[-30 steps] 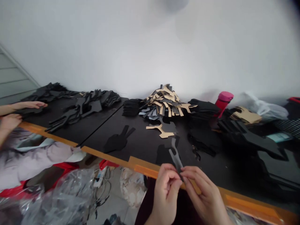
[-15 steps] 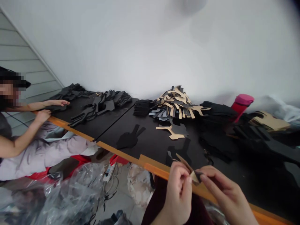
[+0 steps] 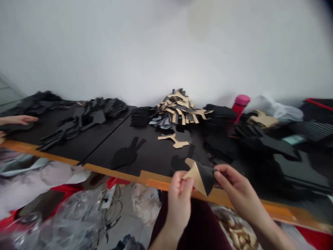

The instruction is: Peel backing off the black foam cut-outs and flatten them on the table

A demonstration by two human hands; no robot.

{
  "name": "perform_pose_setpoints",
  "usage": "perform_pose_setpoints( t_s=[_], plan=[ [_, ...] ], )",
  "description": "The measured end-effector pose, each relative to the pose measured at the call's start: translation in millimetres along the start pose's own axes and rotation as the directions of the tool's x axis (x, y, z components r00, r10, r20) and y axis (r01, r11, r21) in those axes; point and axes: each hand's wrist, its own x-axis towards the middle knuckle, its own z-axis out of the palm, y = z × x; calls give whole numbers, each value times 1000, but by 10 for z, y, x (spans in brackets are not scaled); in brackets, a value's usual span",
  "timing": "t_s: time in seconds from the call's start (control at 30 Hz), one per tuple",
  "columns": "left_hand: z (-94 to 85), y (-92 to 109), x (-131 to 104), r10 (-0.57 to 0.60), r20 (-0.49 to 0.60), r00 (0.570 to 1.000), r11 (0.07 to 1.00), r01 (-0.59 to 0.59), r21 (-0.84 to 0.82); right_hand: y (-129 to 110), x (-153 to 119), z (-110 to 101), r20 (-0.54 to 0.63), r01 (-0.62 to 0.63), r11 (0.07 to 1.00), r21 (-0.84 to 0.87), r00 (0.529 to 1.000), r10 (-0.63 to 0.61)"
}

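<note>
Cutout (image 3: 201, 176), part tan and part black, spans the gap between my two hands on the near side of the heaped pile (image 3: 179, 107). My left hand (image 3: 180, 189) pinches the tan part between thumb and fingers; my right hand (image 3: 231, 178) grips the outer end of the black part with its fingertips. Neither hand is free. The longer span runs crosswise, from one pinch to the other, and the line where tan meets black slants between them, ending in a corner that points down toward me. A tan tab juts toward the pile, nearer my left hand than my right. Whether the two colors are separate layers, I cannot tell. Just in front of the pile lies a loose tan piece (image 3: 178, 143); to its left and nearer me, a black shape (image 3: 127, 154) rests flat on the table (image 3: 153, 156). Right of the pile stands a pink bottle (image 3: 239, 108); far left of it, another person's hand (image 3: 24, 119) is at the table.
</note>
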Motion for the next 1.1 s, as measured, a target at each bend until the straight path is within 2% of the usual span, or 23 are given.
perform_pose_setpoints(
  t_s=[0.1,0.2,0.33,0.4,0.47,0.53,0.6,0.63,0.67,0.7,0.73,0.77,0.8,0.83,0.9,0.93,1.03,1.1],
  plan=[
    [-27,-36,83,-21,-20,1000,996,20,-83,-20,86,-289,-47,-70,975,209,996,81],
    [-65,-56,200,-30,-42,999,988,23,-150,22,141,-588,-145,-61,948,312,983,111],
    [-249,-58,328,-2,-224,975,980,-42,-193,57,159,-970,-320,23,938,346,943,95],
    [-408,-80,337,62,-327,943,992,-94,-83,19,150,-1171,-386,60,940,336,919,79],
    [-564,-125,290,172,-361,917,982,-130,139,-54,125,-1403,-448,98,946,309,892,54],
    [-657,-178,190,289,-329,899,928,-178,328,-138,75,-1667,-587,195,946,258,810,-7],
    [-640,-236,51,443,-221,869,818,-292,495,-208,-18,-1931,-737,319,933,166,668,-97],
    [-580,-272,-28,520,-94,849,722,-378,580,-231,-86,-2044,-779,359,926,116,612,-140],
    [-487,-321,-111,572,82,816,602,-486,633,-246,-167,-2137,-801,382,921,73,573,-174],
    [-361,-387,-195,568,292,770,477,-597,645,-250,-259,-2206,-808,378,925,46,558,-188],
    [-207,-477,-276,515,496,699,381,-705,598,-243,-361,-2252,-805,353,935,38,565,-180],
    [-31,-592,-351,435,648,625,348,-781,519,-225,-467,-2278,-799,311,949,46,582,-152],
    [162,-734,-416,319,752,577,353,-809,471,-197,-575,-2291,-788,259,964,61,605,-113],
    [362,-901,-467,216,844,491,359,-844,399,-159,-681,-2299,-773,208,975,80,630,-71],
    [761,-1293,-529,0,935,355,398,-858,326,-65,-884,-2318,-742,124,986,114,671,2],
    [949,-1505,-544,-57,944,325,432,-844,317,-17,-977,-2331,-737,98,988,119,676,22],
    [1419,-2108,-571,-117,949,293,503,-806,311,79,-1217,-2350,-726,6,993,116,683,81],
    [1623,-2405,-610,-150,942,300,555,-763,331,83,-1335,-2306,-741,-66,992,104,661,122]
  ],
)
